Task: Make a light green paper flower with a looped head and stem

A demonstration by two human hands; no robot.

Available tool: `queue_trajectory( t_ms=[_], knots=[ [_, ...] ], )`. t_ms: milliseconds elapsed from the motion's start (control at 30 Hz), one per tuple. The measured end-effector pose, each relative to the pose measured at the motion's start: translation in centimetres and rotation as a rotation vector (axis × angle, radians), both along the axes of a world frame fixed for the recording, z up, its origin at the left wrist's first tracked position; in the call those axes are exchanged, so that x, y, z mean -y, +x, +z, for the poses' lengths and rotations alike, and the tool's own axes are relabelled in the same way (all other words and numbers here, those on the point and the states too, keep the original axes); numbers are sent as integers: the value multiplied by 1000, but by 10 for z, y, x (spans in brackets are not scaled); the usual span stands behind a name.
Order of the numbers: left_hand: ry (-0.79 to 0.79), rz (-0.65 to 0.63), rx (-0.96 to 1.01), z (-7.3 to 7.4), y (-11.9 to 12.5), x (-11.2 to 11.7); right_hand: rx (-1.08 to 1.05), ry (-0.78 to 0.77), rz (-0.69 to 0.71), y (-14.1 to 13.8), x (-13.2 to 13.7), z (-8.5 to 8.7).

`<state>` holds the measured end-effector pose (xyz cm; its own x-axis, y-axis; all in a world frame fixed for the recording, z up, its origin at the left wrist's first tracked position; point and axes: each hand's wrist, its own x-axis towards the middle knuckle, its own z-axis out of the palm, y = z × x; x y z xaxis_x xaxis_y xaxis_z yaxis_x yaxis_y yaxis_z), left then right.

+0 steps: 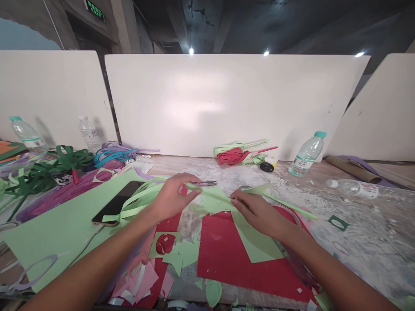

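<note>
Between my two hands stretches a light green paper strip (pixel 212 195), slanting slightly down to the right. My left hand (pixel 173 194) pinches its left end between thumb and fingers. Closed around the other end is my right hand (pixel 257 211), its fingertips partly hiding the strip. Behind my left hand lie small scissors (pixel 207 183). Below the hands, a red paper sheet (pixel 223 250) lies partly under a light green sheet (pixel 256 242). A thin green paper stick (pixel 292 205) rests beyond my right hand.
A phone (pixel 118 203) lies on a large green sheet (pixel 48 233) at left, beside looped green strips (pixel 142 201). Red and green strip bundles (pixel 231 155), a glue pot (pixel 269 165) and a water bottle (pixel 306 155) stand near the white partition (pixel 227 103). Paper scraps (pixel 139 280) litter the front.
</note>
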<state>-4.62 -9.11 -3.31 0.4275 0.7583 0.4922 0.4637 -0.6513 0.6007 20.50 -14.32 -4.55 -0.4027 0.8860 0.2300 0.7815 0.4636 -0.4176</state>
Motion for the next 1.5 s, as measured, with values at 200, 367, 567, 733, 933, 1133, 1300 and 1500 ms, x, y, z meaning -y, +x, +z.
queue_trajectory(
  t_ms=[200, 367, 567, 733, 933, 1133, 1300, 1500],
  knots=[
    [304, -127, -524, -17, 15, 15, 69, -88, 52, -7, 2, -3],
    [252, -58, -686, -21, 14, 15, 91, -106, 33, -10, 3, -7],
    [306, -116, -732, -22, 16, 17, 147, -109, 61, -15, 2, -11],
    [216, -209, -708, -22, 17, 19, 131, -110, 75, -18, 5, -9],
    [148, -245, -671, -24, 18, 20, 132, -140, 47, -14, 5, -17],
    [112, -264, -660, -29, 21, 20, 44, -83, 143, -18, 3, -22],
    [100, -239, -607, -32, 21, 19, 29, -129, 136, -21, 2, -22],
    [-3, -269, -559, -38, 22, 15, -10, -130, 103, -23, 1, -25]
  ],
)
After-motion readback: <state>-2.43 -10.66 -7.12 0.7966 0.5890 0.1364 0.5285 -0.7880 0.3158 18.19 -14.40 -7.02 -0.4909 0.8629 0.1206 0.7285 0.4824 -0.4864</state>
